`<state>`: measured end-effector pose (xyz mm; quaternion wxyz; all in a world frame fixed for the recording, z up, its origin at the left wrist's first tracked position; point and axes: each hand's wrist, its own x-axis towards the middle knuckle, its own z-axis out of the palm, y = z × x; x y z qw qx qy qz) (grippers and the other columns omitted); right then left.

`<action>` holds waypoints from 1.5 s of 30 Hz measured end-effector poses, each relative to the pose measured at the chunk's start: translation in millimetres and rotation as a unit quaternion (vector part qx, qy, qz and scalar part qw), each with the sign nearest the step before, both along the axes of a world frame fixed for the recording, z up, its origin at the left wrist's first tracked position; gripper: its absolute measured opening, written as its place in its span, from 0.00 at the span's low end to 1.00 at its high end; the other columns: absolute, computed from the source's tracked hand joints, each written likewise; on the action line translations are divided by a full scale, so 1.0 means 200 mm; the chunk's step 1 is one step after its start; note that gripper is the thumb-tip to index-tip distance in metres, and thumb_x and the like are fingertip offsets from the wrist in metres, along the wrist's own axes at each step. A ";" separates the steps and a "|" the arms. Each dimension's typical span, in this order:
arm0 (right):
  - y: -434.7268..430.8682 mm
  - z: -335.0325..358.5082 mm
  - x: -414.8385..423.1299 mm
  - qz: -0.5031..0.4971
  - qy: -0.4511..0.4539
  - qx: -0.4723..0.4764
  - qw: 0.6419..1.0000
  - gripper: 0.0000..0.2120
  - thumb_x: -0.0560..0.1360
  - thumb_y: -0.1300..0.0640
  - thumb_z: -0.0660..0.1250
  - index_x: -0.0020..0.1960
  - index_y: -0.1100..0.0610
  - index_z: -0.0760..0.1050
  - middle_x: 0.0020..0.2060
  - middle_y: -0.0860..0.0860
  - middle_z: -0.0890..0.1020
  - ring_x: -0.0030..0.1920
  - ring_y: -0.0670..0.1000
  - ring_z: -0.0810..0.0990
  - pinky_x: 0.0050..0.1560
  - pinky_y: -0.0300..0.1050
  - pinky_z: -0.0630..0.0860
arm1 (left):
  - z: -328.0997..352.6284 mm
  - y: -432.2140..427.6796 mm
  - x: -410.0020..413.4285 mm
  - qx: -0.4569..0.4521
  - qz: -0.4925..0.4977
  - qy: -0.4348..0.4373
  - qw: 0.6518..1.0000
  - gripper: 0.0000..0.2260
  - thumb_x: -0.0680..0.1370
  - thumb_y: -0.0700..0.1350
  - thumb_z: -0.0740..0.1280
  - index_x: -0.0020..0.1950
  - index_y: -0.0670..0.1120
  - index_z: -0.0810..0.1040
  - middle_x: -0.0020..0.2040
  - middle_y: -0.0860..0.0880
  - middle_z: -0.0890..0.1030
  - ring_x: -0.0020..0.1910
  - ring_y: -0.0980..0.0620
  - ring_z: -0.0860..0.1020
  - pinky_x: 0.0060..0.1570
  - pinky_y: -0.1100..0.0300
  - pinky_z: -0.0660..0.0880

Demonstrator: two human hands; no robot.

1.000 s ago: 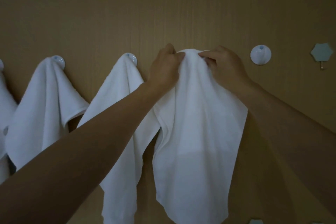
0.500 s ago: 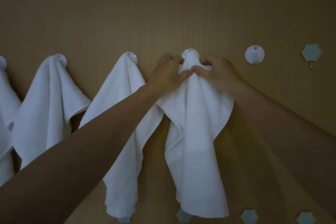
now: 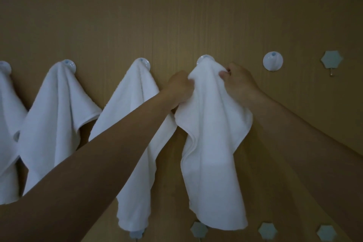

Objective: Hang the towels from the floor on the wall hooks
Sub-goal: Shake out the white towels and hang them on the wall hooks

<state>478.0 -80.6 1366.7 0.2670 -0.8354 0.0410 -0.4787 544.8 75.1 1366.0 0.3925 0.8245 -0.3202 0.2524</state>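
Dim light, tan wall (image 3: 176, 6).

Left edge of frame: part of a white towel (image 3: 5, 124), cut off. Next right: second towel (image 3: 57, 116) draped from a round white hook (image 3: 69, 64). Centre-left: third towel (image 3: 133, 124) on its hook (image 3: 145, 62).

Centre: left hand (image 3: 179, 88), fingers curled into the left fold of the fourth towel (image 3: 214, 143). This towel's peak sits over the centre hook (image 3: 204, 58) and its body hangs down the wall. Right hand (image 3: 239, 82) pinches the cloth just right of the peak, thumb against fingers.

Right of centre: bare round hook (image 3: 273, 61). Far right: small hexagonal hook (image 3: 332, 59). More hexagons along the bottom edge (image 3: 267, 231).

Handling, judged: the terry cloth is light, soft and limp, not fragile, and grippy rather than slick. It keeps no shape, so best hold it close under the peak on both sides. Judged to stay on the hook when let go only if enough cloth is bunched over it.
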 end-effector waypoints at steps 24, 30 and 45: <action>-0.13 -0.35 -0.04 0.012 -0.057 -0.149 0.987 0.24 0.82 0.49 0.58 0.76 0.49 0.59 0.70 0.48 0.68 0.65 0.46 0.69 0.60 0.40 0.66 | -0.35 0.00 -0.02 0.052 0.078 -0.248 0.964 0.32 0.80 0.62 0.45 0.80 0.46 0.47 0.79 0.45 0.53 0.75 0.45 0.57 0.69 0.48 0.65; -0.09 -0.39 -0.08 -0.016 -0.043 -0.182 0.982 0.26 0.82 0.48 0.58 0.78 0.49 0.57 0.72 0.49 0.64 0.69 0.46 0.65 0.63 0.37 0.62 | -0.40 0.02 0.00 0.076 0.080 -0.289 0.951 0.35 0.77 0.65 0.41 0.80 0.48 0.51 0.78 0.43 0.55 0.76 0.42 0.56 0.71 0.45 0.61; 0.05 -0.50 -0.22 -0.157 0.013 -0.181 0.971 0.28 0.81 0.40 0.51 0.78 0.45 0.50 0.77 0.46 0.56 0.76 0.50 0.55 0.74 0.60 0.51 | -0.48 0.09 -0.01 0.114 0.056 -0.347 0.929 0.33 0.79 0.65 0.45 0.79 0.49 0.56 0.79 0.43 0.56 0.77 0.39 0.57 0.72 0.38 0.57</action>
